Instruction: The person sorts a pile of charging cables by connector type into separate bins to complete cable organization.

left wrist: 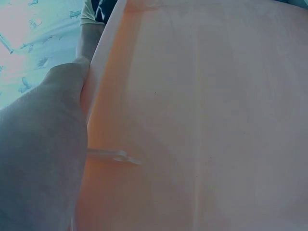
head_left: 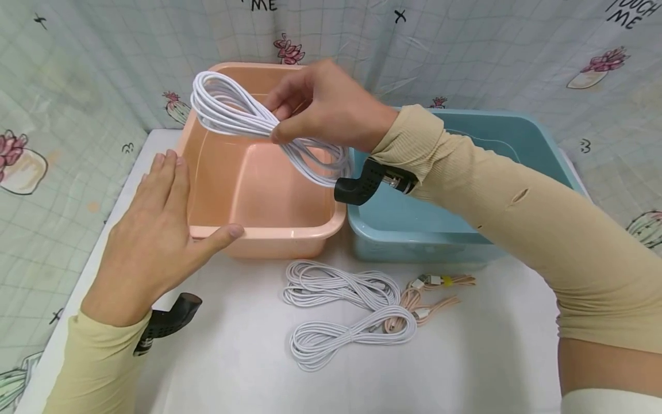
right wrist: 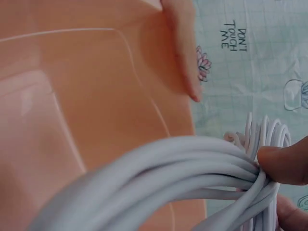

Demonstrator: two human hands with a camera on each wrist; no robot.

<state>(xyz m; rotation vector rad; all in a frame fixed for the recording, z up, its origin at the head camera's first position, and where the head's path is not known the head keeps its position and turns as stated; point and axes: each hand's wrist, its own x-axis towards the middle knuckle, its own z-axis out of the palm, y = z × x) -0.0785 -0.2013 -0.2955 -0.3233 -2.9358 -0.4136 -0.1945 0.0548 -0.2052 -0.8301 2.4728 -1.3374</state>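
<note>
White cable coil held over peach tub, left hand on rim

Right hand [head_left: 331,109] pinches the white cable coil [head_left: 250,118] near its middle, thumb against fingers, loops spreading to both sides; gripping at the narrow waist probably keeps the strands bunched. Coil hangs in the air over the peach tub [head_left: 269,233], lower end near the blue tub [head_left: 414,236]. Left hand [head_left: 155,224] lies along the peach tub's left rim, fingers straight and nearly together, thumb spread onto the front rim, likely steadying it. On the desk [head_left: 248,345], two white bundles [head_left: 351,333] and some peach cables [head_left: 414,299] overlap, perhaps set within easy reach.

Right sleeve [head_left: 481,178] hides part of the blue tub's inside. Coil's ends unclear; right wrist view crops coil and fingers. Left wrist view: dim, fingertips unreadable.
</note>
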